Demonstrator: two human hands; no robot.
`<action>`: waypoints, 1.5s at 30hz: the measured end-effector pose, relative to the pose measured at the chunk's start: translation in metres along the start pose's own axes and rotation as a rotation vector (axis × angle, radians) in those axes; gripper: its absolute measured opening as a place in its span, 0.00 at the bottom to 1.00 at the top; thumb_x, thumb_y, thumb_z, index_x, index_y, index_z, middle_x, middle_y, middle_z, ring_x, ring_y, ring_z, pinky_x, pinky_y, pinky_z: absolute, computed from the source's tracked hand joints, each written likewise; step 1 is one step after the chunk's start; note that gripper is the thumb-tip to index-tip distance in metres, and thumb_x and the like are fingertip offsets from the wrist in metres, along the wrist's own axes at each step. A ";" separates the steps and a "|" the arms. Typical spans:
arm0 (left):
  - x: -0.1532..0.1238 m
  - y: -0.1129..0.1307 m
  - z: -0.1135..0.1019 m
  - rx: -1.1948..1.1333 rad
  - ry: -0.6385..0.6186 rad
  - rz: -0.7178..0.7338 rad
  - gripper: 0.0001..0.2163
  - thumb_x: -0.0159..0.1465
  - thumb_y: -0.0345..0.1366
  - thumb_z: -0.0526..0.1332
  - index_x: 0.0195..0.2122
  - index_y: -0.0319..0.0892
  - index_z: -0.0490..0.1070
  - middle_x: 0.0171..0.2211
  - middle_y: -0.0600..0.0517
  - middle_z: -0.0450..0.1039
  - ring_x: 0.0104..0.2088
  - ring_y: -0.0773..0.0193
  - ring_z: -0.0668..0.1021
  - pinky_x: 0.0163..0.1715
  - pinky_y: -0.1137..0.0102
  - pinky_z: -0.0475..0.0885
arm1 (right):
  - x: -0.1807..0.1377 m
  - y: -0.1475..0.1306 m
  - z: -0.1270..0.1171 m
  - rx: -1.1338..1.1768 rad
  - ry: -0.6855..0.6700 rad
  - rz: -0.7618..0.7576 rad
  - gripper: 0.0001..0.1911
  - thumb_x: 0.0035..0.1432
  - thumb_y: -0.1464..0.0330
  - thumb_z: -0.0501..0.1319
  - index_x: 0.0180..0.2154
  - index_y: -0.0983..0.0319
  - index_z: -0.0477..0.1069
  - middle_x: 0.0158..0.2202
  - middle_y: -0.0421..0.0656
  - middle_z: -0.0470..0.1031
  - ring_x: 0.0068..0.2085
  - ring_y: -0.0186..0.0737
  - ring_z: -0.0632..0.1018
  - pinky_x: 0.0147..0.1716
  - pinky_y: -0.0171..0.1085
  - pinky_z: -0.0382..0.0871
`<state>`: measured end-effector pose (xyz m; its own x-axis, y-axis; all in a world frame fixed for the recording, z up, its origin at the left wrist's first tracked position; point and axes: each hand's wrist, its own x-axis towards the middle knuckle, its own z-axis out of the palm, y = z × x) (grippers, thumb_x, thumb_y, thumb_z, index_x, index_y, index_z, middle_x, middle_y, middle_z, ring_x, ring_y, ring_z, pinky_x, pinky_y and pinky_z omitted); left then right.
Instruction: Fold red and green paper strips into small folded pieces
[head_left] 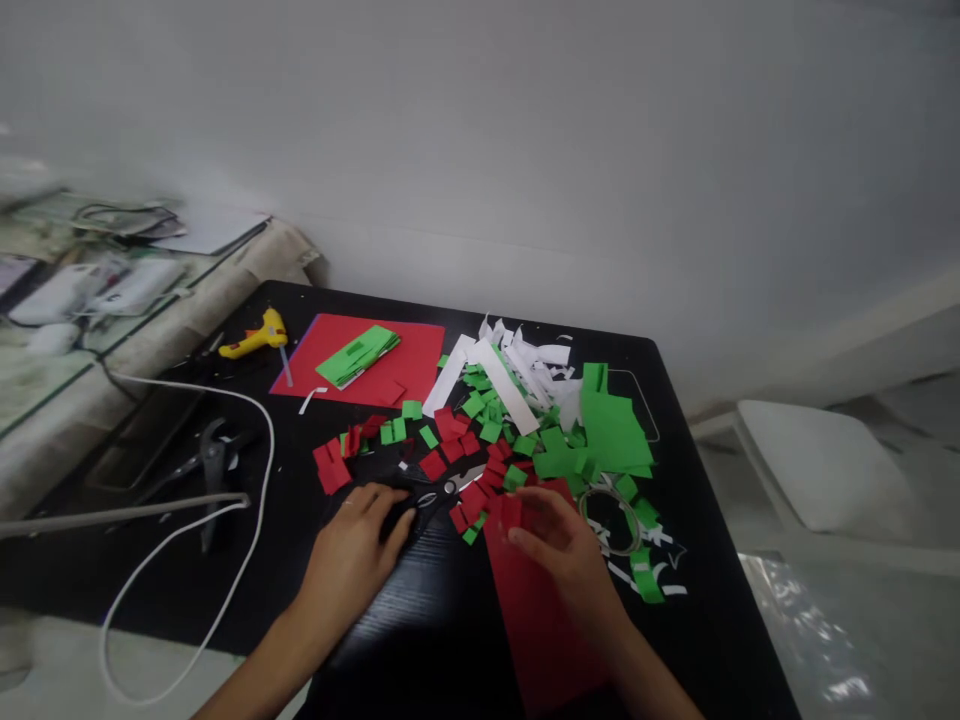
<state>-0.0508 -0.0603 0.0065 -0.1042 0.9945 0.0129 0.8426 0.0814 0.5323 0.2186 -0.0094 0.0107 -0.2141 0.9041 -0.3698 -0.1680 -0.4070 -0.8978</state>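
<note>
A small folded piece of red paper (511, 512) is pinched between the thumb and fingers of my right hand (562, 550), over a large red sheet (536, 630). My left hand (358, 540) rests on the black table with its thumb and index finger apart, at the dark handles of the scissors (451, 487). Whether those fingers touch the handles is hard to make out. The scissor blades point right, in among small red paper pieces (451, 425) and green paper pieces (491, 410).
White paper strips (506, 385) and green sheets (616, 432) lie behind, with a roll of tape or wire (611, 520) at the right. Farther left are a yellow glue gun (259, 335), a green stack (360, 355) on red sheets (420, 350), pliers (214, 465) and a white cable (262, 500).
</note>
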 end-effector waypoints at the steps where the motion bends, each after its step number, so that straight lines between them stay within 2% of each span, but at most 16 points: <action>1: -0.003 0.001 -0.001 -0.029 0.033 -0.020 0.12 0.72 0.44 0.58 0.45 0.45 0.78 0.44 0.47 0.80 0.45 0.52 0.82 0.47 0.60 0.75 | -0.001 0.001 -0.001 0.009 -0.027 0.017 0.25 0.45 0.61 0.81 0.45 0.57 0.79 0.53 0.47 0.81 0.51 0.51 0.82 0.50 0.48 0.79; 4: -0.012 0.008 -0.006 -0.089 0.123 -0.115 0.14 0.71 0.47 0.58 0.33 0.44 0.73 0.31 0.53 0.76 0.31 0.60 0.77 0.35 0.67 0.71 | -0.007 0.006 -0.002 0.051 -0.089 0.078 0.24 0.43 0.62 0.82 0.42 0.57 0.79 0.51 0.46 0.81 0.46 0.47 0.83 0.46 0.45 0.81; 7: -0.019 0.020 -0.008 -0.213 0.208 -0.191 0.19 0.67 0.47 0.59 0.23 0.45 0.60 0.20 0.58 0.61 0.22 0.66 0.66 0.26 0.70 0.62 | -0.016 0.012 -0.002 0.084 -0.127 0.136 0.26 0.40 0.62 0.82 0.42 0.57 0.79 0.48 0.45 0.82 0.42 0.48 0.83 0.44 0.47 0.81; 9: -0.023 0.029 -0.006 -0.362 0.274 -0.266 0.23 0.64 0.45 0.62 0.20 0.45 0.49 0.18 0.59 0.50 0.20 0.69 0.59 0.23 0.71 0.56 | -0.020 0.017 -0.002 0.090 -0.165 0.147 0.25 0.40 0.63 0.82 0.42 0.57 0.80 0.45 0.44 0.83 0.41 0.48 0.83 0.44 0.47 0.80; 11: -0.024 0.039 -0.003 -0.597 0.357 -0.365 0.26 0.59 0.40 0.65 0.20 0.45 0.43 0.18 0.60 0.44 0.20 0.71 0.54 0.22 0.72 0.53 | -0.024 0.021 -0.004 0.095 -0.183 0.140 0.25 0.39 0.66 0.82 0.42 0.57 0.80 0.45 0.44 0.83 0.44 0.47 0.83 0.45 0.45 0.79; 13: -0.022 0.047 -0.001 -0.917 0.422 -0.446 0.27 0.53 0.33 0.66 0.20 0.44 0.40 0.18 0.60 0.42 0.20 0.73 0.52 0.21 0.73 0.52 | -0.026 0.024 -0.004 0.095 -0.210 0.134 0.25 0.38 0.67 0.82 0.42 0.56 0.80 0.45 0.43 0.84 0.45 0.47 0.83 0.45 0.43 0.78; 15: -0.018 0.053 0.000 -1.187 0.426 -0.480 0.26 0.47 0.29 0.65 0.20 0.43 0.38 0.17 0.60 0.42 0.20 0.74 0.53 0.21 0.75 0.52 | -0.027 0.026 -0.004 0.089 -0.228 0.125 0.25 0.39 0.68 0.81 0.42 0.56 0.81 0.45 0.43 0.84 0.45 0.46 0.83 0.47 0.43 0.77; 18: -0.009 0.056 -0.003 -1.339 0.356 -0.501 0.25 0.42 0.29 0.62 0.19 0.43 0.37 0.17 0.61 0.40 0.18 0.75 0.50 0.18 0.76 0.53 | -0.028 0.026 0.000 0.088 -0.218 0.112 0.26 0.39 0.68 0.81 0.43 0.56 0.81 0.46 0.43 0.84 0.46 0.47 0.83 0.49 0.44 0.77; 23: 0.002 0.046 -0.007 -1.542 0.210 -0.582 0.25 0.38 0.29 0.60 0.21 0.44 0.36 0.18 0.62 0.36 0.17 0.75 0.45 0.14 0.77 0.50 | -0.028 0.026 0.016 0.111 -0.133 0.130 0.26 0.38 0.67 0.81 0.43 0.57 0.81 0.47 0.44 0.84 0.48 0.50 0.83 0.51 0.47 0.77; 26: 0.003 0.042 -0.001 -1.686 0.058 -0.653 0.24 0.40 0.31 0.60 0.23 0.45 0.36 0.19 0.62 0.33 0.17 0.73 0.42 0.13 0.76 0.51 | -0.029 0.028 0.029 0.119 -0.089 0.154 0.26 0.39 0.65 0.82 0.43 0.58 0.81 0.45 0.44 0.83 0.46 0.50 0.83 0.50 0.47 0.78; 31: -0.004 0.047 0.019 -1.810 -0.227 -0.769 0.23 0.46 0.35 0.61 0.22 0.47 0.38 0.18 0.63 0.31 0.18 0.71 0.40 0.13 0.74 0.50 | -0.033 0.033 0.044 0.070 -0.051 0.159 0.27 0.39 0.61 0.82 0.42 0.59 0.81 0.44 0.45 0.82 0.43 0.49 0.82 0.40 0.45 0.80; 35: -0.012 0.054 0.029 -1.847 -0.409 -0.850 0.24 0.46 0.38 0.61 0.21 0.47 0.38 0.17 0.63 0.32 0.18 0.72 0.39 0.14 0.73 0.47 | -0.038 0.031 0.047 0.034 -0.057 0.138 0.24 0.41 0.64 0.81 0.42 0.59 0.80 0.42 0.43 0.83 0.43 0.46 0.83 0.44 0.45 0.79; 39: -0.017 0.058 0.034 -1.839 -0.501 -0.903 0.24 0.49 0.42 0.61 0.20 0.47 0.38 0.17 0.63 0.32 0.17 0.73 0.40 0.14 0.73 0.45 | -0.044 0.025 0.046 0.013 -0.050 0.112 0.23 0.42 0.68 0.79 0.42 0.58 0.79 0.44 0.44 0.84 0.46 0.47 0.83 0.49 0.45 0.77; 45: -0.020 0.062 0.036 -1.726 -0.535 -0.913 0.26 0.51 0.43 0.63 0.19 0.47 0.38 0.15 0.64 0.34 0.15 0.75 0.42 0.14 0.74 0.45 | -0.051 0.021 0.044 -0.001 -0.062 0.091 0.24 0.44 0.69 0.79 0.44 0.58 0.78 0.44 0.43 0.84 0.46 0.46 0.84 0.48 0.44 0.78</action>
<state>0.0221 -0.0732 0.0086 0.2863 0.6497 -0.7043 -0.6750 0.6584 0.3330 0.1837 -0.0699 0.0210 -0.2874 0.8538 -0.4340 -0.1444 -0.4866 -0.8616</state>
